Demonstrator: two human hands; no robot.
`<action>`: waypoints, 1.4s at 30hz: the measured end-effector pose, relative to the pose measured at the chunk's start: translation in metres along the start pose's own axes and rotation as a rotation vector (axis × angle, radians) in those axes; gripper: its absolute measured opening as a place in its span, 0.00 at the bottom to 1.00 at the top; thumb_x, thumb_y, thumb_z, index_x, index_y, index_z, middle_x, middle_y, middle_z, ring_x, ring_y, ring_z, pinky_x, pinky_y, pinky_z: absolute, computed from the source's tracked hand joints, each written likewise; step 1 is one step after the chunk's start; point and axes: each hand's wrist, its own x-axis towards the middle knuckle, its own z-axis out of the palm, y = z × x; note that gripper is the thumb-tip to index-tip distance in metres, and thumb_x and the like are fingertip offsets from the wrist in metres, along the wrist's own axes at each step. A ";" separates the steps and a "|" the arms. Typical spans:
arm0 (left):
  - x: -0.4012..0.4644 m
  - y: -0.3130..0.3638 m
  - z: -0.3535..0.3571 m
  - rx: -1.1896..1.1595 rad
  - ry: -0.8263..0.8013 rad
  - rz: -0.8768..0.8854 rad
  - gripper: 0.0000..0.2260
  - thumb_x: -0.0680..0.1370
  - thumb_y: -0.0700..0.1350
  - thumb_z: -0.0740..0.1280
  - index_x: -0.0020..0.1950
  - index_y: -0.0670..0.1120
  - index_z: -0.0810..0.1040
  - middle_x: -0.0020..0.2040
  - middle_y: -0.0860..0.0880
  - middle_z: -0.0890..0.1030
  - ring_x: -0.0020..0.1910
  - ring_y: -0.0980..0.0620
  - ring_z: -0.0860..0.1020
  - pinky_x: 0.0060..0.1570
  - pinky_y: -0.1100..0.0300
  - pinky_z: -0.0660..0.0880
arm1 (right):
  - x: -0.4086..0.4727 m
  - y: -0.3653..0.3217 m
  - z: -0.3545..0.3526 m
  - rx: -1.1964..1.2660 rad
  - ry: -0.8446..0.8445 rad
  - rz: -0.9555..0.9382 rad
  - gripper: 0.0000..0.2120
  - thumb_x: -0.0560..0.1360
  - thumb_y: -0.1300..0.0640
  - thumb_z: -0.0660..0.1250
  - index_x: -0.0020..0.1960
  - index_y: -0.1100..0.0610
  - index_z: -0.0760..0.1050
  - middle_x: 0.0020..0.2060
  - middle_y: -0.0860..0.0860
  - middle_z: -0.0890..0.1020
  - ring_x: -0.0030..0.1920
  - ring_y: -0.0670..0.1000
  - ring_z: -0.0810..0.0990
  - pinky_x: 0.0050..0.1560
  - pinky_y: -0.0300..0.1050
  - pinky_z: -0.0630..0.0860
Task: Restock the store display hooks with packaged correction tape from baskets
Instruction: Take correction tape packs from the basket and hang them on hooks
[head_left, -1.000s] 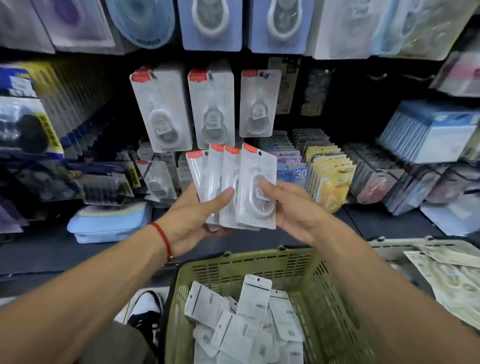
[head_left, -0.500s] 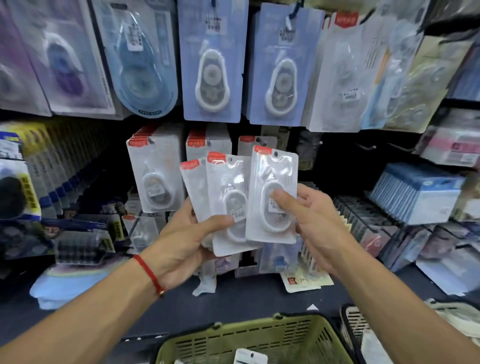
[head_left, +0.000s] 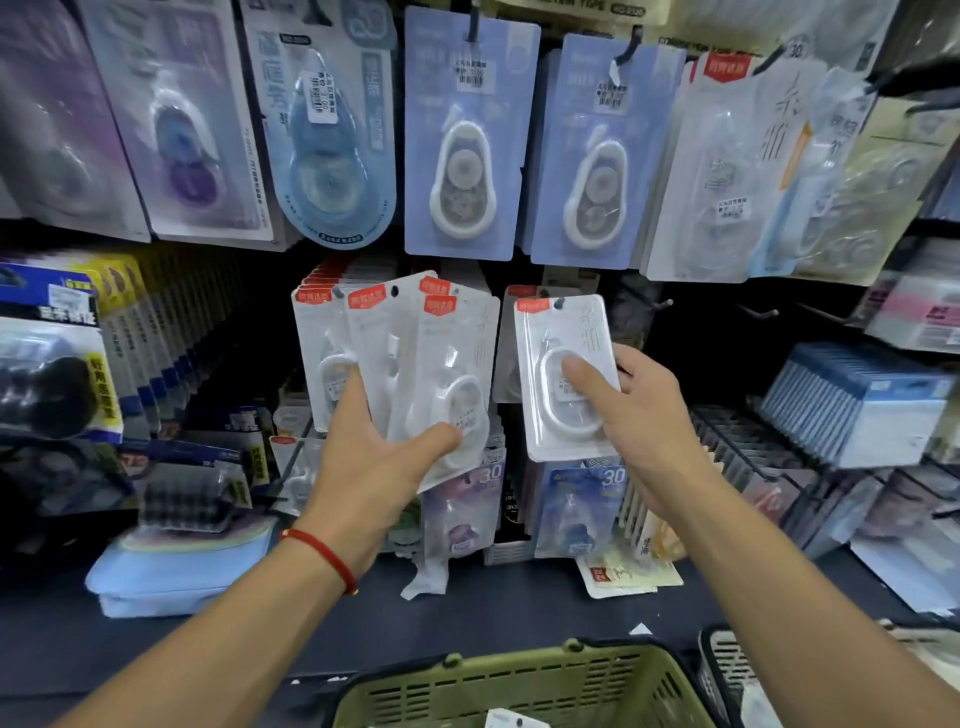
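Head view, looking forward and down at a store display. Right hand (head_left: 641, 415) pinching a single pack (head_left: 566, 379) of correction tape, thumb (head_left: 584, 376) pressed on the clear blister front, remaining fingers curled behind the card; pack upright, red label at top, raised at centre right. Left hand (head_left: 374, 457) gripping a fanned stack of packs (head_left: 415, 364), thumb (head_left: 434, 441) across the lowest front pack, fingers hidden behind; fan tilted slightly left, just beside the single pack but apart from it. Directly behind, matching hung packs (head_left: 322, 296) on a middle row. Above, blue carded tapes (head_left: 467, 140) hanging across the far wall. Lower and nearer, green basket (head_left: 524, 680) at bottom centre, against the dark shelf (head_left: 519, 613). Both forearms stretched forward and converging; red string bracelet (head_left: 324, 558) on the left wrist.
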 end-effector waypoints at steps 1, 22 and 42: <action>0.000 0.000 0.000 -0.020 0.002 0.001 0.31 0.70 0.35 0.79 0.68 0.56 0.75 0.58 0.56 0.86 0.58 0.55 0.85 0.60 0.49 0.81 | 0.000 0.001 0.001 -0.075 0.023 0.008 0.17 0.79 0.44 0.72 0.66 0.48 0.79 0.55 0.47 0.87 0.56 0.51 0.86 0.62 0.61 0.81; 0.002 -0.007 0.018 -0.285 -0.102 -0.151 0.21 0.78 0.43 0.73 0.71 0.53 0.75 0.61 0.49 0.86 0.55 0.42 0.87 0.46 0.44 0.85 | -0.025 0.022 0.003 0.048 0.009 -0.016 0.16 0.73 0.46 0.74 0.56 0.53 0.78 0.46 0.49 0.89 0.48 0.50 0.88 0.49 0.45 0.81; -0.004 -0.003 0.025 -0.267 -0.099 -0.111 0.25 0.73 0.50 0.77 0.69 0.53 0.76 0.58 0.48 0.86 0.51 0.42 0.87 0.34 0.52 0.81 | -0.034 0.013 0.008 -0.349 0.047 -0.140 0.15 0.79 0.43 0.70 0.63 0.47 0.78 0.58 0.41 0.80 0.60 0.43 0.79 0.59 0.42 0.76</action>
